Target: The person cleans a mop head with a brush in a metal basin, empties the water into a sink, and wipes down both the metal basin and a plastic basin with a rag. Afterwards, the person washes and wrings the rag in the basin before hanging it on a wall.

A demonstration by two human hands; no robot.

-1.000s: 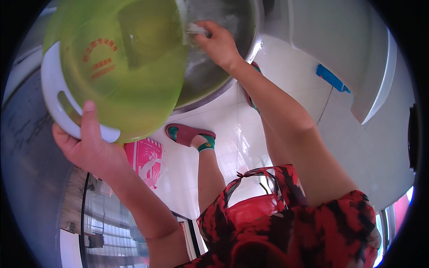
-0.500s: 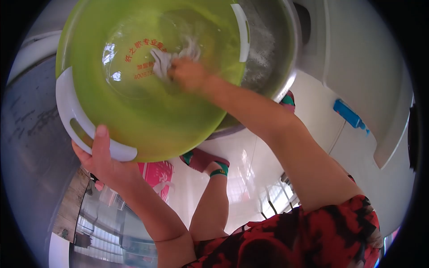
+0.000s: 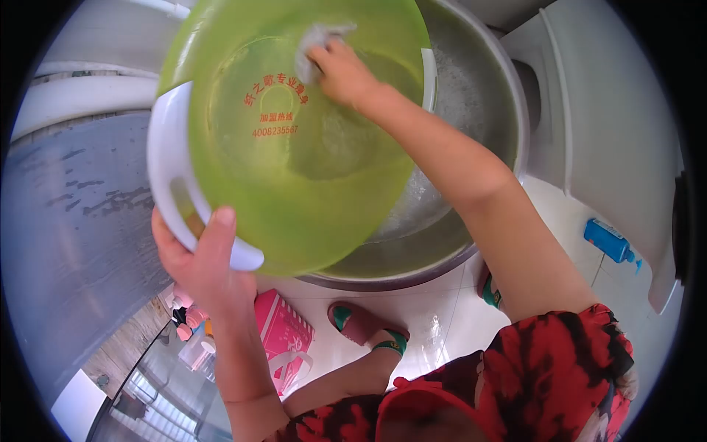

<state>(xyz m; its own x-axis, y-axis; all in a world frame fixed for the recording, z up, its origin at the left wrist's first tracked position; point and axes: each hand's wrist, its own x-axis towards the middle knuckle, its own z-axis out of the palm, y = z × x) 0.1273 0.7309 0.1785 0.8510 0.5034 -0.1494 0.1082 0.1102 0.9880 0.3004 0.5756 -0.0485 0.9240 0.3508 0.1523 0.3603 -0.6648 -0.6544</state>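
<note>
A green plastic basin [image 3: 324, 221] with white handles and red lettering is held tilted over a large metal tub [image 3: 412, 278]. My left hand [image 3: 202, 254] is closed round the basin's white handle [image 3: 168, 147], thumb on the near side. Inside the basin, my right hand [image 3: 342, 70] grips a pale, wet-looking cloth [image 3: 313, 48] against the upper wall. The cloth is slightly blurred and partly covered by the fingers. Foamy water [image 3: 427, 191] shows in the tub behind the basin's edge.
On the right of the tiled floor lies a blue bottle [image 3: 610, 240]. A pink bag [image 3: 280, 331] stands below the basin, near a slippered foot [image 3: 361, 324]. A grey-blue surface [image 3: 74, 221] runs along the left, and a pale appliance-like body [image 3: 618, 132] stands right.
My right hand has carried the cloth from the basin's middle up to its upper wall. In view, the basin and my left hand have shifted right.
</note>
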